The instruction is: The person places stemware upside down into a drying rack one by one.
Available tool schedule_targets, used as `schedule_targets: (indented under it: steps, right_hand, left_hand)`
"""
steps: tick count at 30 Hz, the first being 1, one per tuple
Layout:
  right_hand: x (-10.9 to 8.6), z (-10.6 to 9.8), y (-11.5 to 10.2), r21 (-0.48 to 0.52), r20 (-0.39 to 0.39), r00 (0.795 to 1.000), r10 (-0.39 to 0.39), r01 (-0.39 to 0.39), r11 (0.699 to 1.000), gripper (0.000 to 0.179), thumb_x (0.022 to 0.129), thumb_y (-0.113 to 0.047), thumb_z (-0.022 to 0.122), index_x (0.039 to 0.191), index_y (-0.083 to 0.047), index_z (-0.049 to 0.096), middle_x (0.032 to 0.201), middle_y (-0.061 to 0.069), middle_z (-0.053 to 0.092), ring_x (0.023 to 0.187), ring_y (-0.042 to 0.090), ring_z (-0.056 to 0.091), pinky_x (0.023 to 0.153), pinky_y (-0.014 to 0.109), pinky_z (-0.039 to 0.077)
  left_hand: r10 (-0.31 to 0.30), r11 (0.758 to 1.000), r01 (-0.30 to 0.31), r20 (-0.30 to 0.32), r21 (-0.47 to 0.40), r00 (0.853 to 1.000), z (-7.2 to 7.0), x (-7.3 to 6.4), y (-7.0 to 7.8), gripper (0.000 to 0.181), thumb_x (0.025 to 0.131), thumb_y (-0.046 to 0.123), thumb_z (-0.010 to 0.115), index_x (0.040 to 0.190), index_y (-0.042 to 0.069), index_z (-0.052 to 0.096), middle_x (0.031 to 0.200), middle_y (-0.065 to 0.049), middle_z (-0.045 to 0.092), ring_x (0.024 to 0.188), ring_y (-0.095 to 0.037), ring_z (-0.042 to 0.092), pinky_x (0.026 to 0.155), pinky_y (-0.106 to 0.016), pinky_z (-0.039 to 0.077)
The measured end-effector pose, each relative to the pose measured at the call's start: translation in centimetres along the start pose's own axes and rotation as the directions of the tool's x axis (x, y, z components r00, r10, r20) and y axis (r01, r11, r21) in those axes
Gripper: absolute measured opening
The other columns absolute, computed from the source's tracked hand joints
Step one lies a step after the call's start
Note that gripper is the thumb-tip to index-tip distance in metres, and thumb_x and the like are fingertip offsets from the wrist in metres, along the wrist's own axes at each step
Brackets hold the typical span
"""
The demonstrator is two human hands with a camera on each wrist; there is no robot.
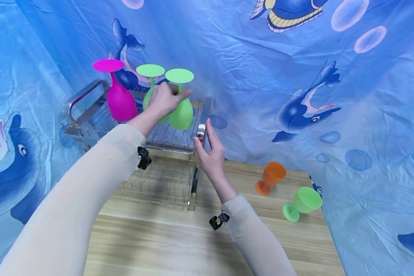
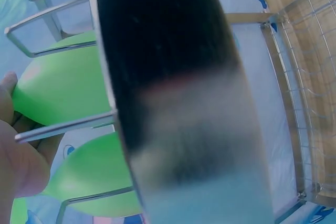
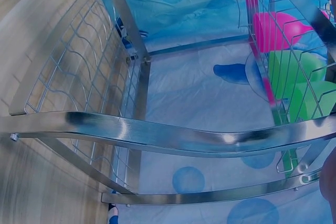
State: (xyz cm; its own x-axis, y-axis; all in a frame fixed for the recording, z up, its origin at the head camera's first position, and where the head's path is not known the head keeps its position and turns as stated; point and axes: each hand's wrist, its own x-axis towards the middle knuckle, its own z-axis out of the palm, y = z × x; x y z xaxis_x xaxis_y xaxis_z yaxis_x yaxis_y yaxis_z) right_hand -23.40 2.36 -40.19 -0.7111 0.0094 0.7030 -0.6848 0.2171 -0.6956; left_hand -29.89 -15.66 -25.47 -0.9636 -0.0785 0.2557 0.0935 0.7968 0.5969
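Note:
My left hand [image 1: 165, 100] grips an upside-down light green goblet [image 1: 181, 115] near where its stem meets the bowl, over the top tier of a metal dish rack [image 1: 172, 146]. Another green goblet [image 1: 150, 71] stands inverted just left of it, partly hidden by the hand. Further left, a magenta goblet [image 1: 121, 101] also sits base-up and tilted on the top tier. My right hand [image 1: 212, 155] is at the rack's right end, thumb and fingers extended and spread beside the metal side rail [image 1: 201, 132]. In the left wrist view, fingers lie behind the green bowl [image 2: 60, 85].
An orange goblet [image 1: 274, 173] and a further green goblet [image 1: 307, 200] stand upright at the right on the wooden table [image 1: 151, 245]. The rack's lower wire tier [image 1: 158, 180] is below. A blue sea-themed curtain [image 1: 245, 96] hangs close behind.

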Motion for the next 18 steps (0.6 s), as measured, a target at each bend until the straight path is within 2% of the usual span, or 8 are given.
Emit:
schedule_targets:
  steps: [3,10,14,18]
  right_hand:
    - [0.0,-0.1,0.0,0.0,0.004,1.0,-0.01,0.01,1.0,0.069,0.099,-0.009,0.076,0.16,-0.002,0.045,0.164,0.014,0.046,0.153,0.032,0.044,0.127,0.041,0.034]
    - [-0.2,-0.2,0.3,-0.003,0.015,1.0,-0.022,0.022,1.0,0.068,0.103,-0.017,0.074,0.163,-0.009,0.044,0.166,0.008,0.045,0.154,0.025,0.043,0.127,0.038,0.035]
    - [-0.2,-0.2,0.3,0.0,0.021,1.0,-0.019,0.019,1.0,0.068,0.103,-0.017,0.073,0.163,-0.008,0.042,0.166,0.009,0.044,0.154,0.024,0.042,0.126,0.037,0.035]
    - [-0.1,-0.2,0.3,0.003,0.019,1.0,-0.02,0.02,1.0,0.068,0.103,-0.016,0.073,0.163,-0.007,0.042,0.165,0.01,0.044,0.154,0.024,0.042,0.126,0.037,0.036]
  left_hand:
    - [-0.005,1.0,0.005,-0.019,-0.004,1.0,0.4,0.2,-0.2,0.068,0.1,0.069,0.061,0.069,0.011,0.047,0.059,0.003,0.042,0.075,-0.023,0.053,0.072,-0.033,0.042]
    - [-0.003,1.0,0.002,-0.027,-0.017,1.0,1.0,0.7,-0.7,0.068,0.1,0.068,0.062,0.067,0.011,0.046,0.056,0.004,0.036,0.071,-0.021,0.047,0.066,-0.033,0.039]
    - [-0.014,1.0,0.013,-0.024,-0.028,1.0,1.2,0.8,-0.9,0.067,0.101,0.067,0.062,0.069,0.01,0.05,0.058,0.003,0.041,0.073,-0.021,0.049,0.066,-0.033,0.039]
    - [-0.026,0.999,0.026,-0.014,-0.039,1.0,1.4,0.9,-1.0,0.062,0.101,0.067,0.061,0.079,0.009,0.065,0.07,-0.004,0.06,0.081,-0.023,0.057,0.069,-0.033,0.044]
